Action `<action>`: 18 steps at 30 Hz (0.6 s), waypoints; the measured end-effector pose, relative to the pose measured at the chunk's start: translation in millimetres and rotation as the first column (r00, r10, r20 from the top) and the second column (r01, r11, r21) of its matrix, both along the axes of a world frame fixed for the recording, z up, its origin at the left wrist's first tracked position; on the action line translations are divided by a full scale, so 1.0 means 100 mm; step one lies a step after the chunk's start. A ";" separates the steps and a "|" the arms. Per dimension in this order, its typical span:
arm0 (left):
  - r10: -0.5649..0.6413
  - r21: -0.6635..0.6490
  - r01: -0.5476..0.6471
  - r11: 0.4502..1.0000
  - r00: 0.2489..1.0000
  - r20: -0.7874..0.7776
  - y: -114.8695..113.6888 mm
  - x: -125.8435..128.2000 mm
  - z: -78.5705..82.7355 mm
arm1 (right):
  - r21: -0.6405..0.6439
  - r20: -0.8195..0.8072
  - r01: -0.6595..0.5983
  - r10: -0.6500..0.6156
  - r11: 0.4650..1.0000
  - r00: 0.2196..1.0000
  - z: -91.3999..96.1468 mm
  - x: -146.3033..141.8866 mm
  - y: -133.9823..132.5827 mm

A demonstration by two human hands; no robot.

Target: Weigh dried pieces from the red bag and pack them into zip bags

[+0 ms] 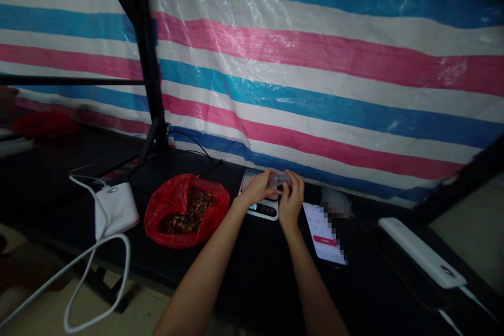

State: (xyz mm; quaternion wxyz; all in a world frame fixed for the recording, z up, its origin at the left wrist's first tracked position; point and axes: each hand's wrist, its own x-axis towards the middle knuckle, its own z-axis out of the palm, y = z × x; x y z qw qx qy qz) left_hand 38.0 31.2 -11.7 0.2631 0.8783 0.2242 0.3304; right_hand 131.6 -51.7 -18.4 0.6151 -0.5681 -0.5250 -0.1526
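Note:
My left hand [259, 189] and my right hand [292, 195] close round a small clear plastic container [279, 178], one from each side. They hold it above or on a small digital kitchen scale [263, 212] with a white front edge and a lit display; I cannot tell whether the container touches the scale. Left of my forearms sits an open red plastic bag [157, 220] with small brown and tan pieces [188, 215] in it. To the right of my right hand lies a phone [319, 233] with its screen lit.
A white power bank [118, 207] with a looping white cable [128, 252] lies at the left. Another white power bank [421, 252] is at the right. A clear plastic bag [336, 202] rests behind the phone. Striped sheeting [315, 63] and a black post [145, 58] bound the black table.

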 end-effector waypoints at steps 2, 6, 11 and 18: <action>0.026 0.024 -0.023 0.999 0.995 -0.099 0.08 0.01 0.03 | 0.032 -0.045 0.045 -0.044 0.998 0.998 -0.01 0.02 0.01; 0.060 0.128 -0.024 0.992 0.957 -0.285 0.22 0.11 0.05 | 0.057 -0.147 0.093 -0.084 0.994 0.986 -0.05 0.08 0.04; 0.085 0.138 -0.049 0.989 0.959 -0.271 0.13 0.09 0.15 | 0.062 -0.297 0.070 -0.048 0.996 0.954 -0.12 0.14 0.08; 0.262 0.265 -0.247 0.932 0.965 -0.022 -0.47 -1.33 0.43 | 0.009 -0.458 -0.158 0.145 0.987 0.877 -0.10 -0.04 0.13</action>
